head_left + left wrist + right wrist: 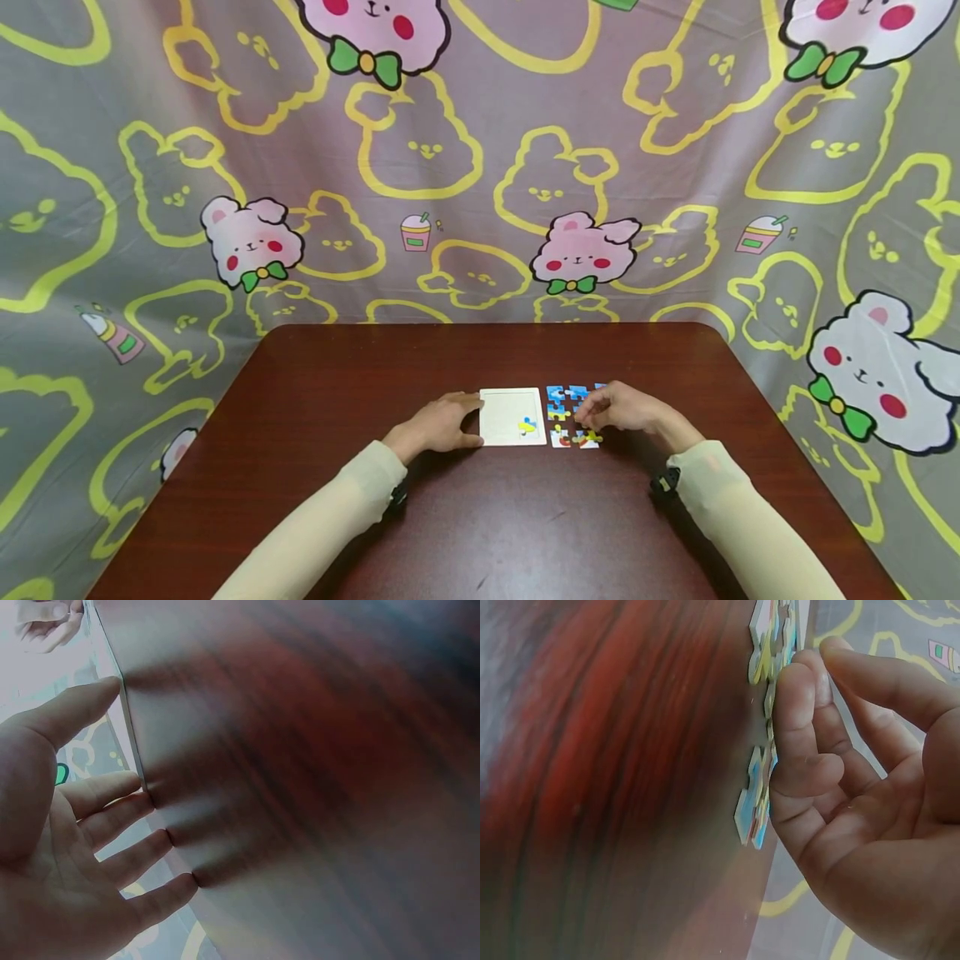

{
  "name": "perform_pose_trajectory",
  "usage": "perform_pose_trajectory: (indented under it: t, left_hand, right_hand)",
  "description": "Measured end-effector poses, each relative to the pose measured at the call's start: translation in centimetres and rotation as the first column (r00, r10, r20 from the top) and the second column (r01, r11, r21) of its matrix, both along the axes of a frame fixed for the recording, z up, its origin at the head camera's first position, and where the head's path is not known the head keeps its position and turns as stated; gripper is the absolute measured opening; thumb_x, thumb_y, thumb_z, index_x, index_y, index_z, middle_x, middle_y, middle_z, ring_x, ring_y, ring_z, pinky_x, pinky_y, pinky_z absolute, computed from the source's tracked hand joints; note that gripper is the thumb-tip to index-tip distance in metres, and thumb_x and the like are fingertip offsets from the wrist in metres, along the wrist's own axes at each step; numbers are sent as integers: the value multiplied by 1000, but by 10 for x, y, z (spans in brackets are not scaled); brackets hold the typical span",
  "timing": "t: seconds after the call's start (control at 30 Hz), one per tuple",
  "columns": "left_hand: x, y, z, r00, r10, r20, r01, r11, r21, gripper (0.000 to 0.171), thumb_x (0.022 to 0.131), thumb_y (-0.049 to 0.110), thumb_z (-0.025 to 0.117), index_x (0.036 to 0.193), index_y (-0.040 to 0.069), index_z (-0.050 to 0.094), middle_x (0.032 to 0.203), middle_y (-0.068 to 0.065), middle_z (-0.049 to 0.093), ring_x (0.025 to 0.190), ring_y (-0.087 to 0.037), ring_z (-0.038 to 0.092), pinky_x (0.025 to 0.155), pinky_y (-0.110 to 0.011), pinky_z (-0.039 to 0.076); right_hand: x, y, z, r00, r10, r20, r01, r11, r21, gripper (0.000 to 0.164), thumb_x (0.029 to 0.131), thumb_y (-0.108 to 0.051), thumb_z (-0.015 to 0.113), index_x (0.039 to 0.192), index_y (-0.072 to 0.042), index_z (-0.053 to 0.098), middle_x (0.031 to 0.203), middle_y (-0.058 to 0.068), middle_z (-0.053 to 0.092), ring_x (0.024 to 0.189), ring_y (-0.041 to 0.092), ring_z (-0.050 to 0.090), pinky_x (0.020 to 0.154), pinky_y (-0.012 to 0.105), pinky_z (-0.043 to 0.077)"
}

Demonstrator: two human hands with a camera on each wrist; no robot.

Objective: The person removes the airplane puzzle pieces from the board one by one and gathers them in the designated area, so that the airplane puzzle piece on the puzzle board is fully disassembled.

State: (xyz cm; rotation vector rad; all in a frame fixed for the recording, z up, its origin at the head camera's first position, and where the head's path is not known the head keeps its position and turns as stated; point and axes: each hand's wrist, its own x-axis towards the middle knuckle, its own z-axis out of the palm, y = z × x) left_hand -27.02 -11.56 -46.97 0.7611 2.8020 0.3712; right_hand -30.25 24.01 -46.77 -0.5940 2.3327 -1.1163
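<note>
My left hand [444, 423] rests on the table at the left side of a square white puzzle tray [498, 412], its fingers spread and fingertips right at the tray's edge, as the left wrist view also shows. One yellow and blue jigsaw piece [528, 427] lies in the tray's lower right corner. My right hand [630, 408] hovers over loose jigsaw pieces [557, 412] right of the tray, covering some of them. In the right wrist view its fingers [793, 697] are bent, with the thumb tip close to the fingertips, and no piece shows between them.
The loose pieces lie in rough rows, several with blue and some with yellow, red or white print. The dark red-brown table [345, 367] extends on all sides of the tray. A grey curtain [465, 217] with cartoon animals hangs behind and beside it.
</note>
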Motion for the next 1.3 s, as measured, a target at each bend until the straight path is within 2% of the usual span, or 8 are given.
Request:
perform_pose_trajectory:
  t: [0.37,0.53,0.63,0.83,1.07,1.3]
  left_hand:
    - [-1,0,-1,1000,-1,-6,1,1000,2,71,89,41,73,147,8,49,156,-13,44,145,-37,39,116,-53,37]
    - [-1,0,1,1000,3,4,-3,1000,17,71,89,40,73,147,8,49,156,-12,44,146,-35,39,116,-52,36]
    - [-1,0,1,1000,2,2,-2,1000,16,71,89,40,74,147,8,49,156,-11,44,146,-35,39,117,-51,36]
    - [-1,0,0,1000,3,4,-3,1000,9,71,89,41,73,147,8,49,156,-11,45,146,-35,38,116,-50,37]
    - [-1,0,2,1000,4,10,-4,1000,0,72,90,42,72,148,9,48,157,-10,43,146,-34,38,117,-51,36]
    - [-1,0,1,1000,-4,-3,4,1000,0,71,89,41,74,147,8,49,155,-12,45,145,-35,40,116,-51,37]
  right_hand:
    - [0,-20,3,998,-55,-31,54,998,-42,17,91,-9,69,105,-3,74,96,14,74,73,17,58,52,24,40]
    - [0,-33,2,996,-54,-71,50,997,-53,17,93,-11,68,106,-2,74,98,14,75,81,17,65,66,32,52]
    - [0,-43,-1,996,-62,-65,57,995,-85,16,92,-8,68,105,-1,74,94,14,75,79,17,65,70,36,55]
    - [0,-59,-6,994,-79,-79,69,991,-119,16,89,-5,71,103,2,74,92,14,75,77,11,63,69,28,52]
    - [1,-72,-8,990,-37,-137,25,996,-90,14,87,-5,73,100,-1,75,93,13,76,80,9,65,70,26,52]
    - [0,-78,-10,991,-6,-135,3,1000,-18,12,91,-11,72,102,-8,76,95,5,75,84,9,66,72,28,54]
